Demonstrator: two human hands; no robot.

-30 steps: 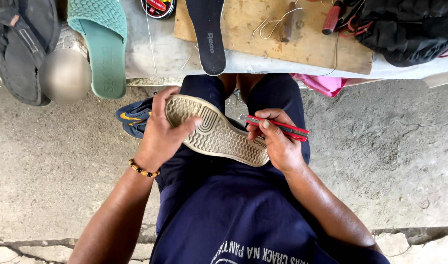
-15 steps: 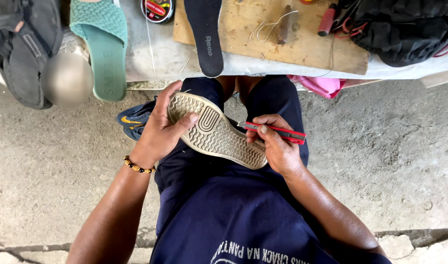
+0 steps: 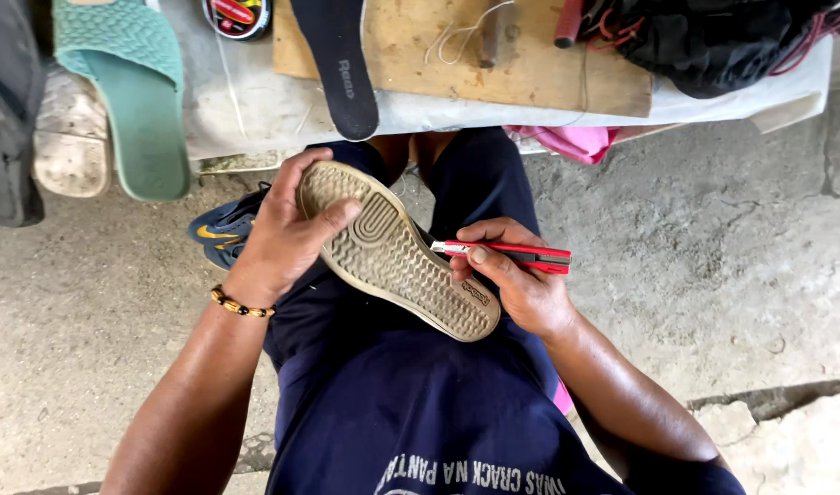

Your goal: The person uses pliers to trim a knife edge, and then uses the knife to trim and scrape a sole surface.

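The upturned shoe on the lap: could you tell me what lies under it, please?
Under the shoe show dark blue shorts and a blue sandal; its upper is hidden.

Tan ribbed shoe sole [image 3: 397,252]; red cutter [image 3: 512,256]; teal slipper [image 3: 131,92].

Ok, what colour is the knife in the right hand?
Red, with a dark end; the knife is in the right hand, seen in the head view.

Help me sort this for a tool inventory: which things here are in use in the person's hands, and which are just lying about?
In use:
left hand gripping the shoe sole
right hand holding the red utility knife at the sole's edge

Lying about:
green slipper
dark insole
wooden board
black bag
pink cloth
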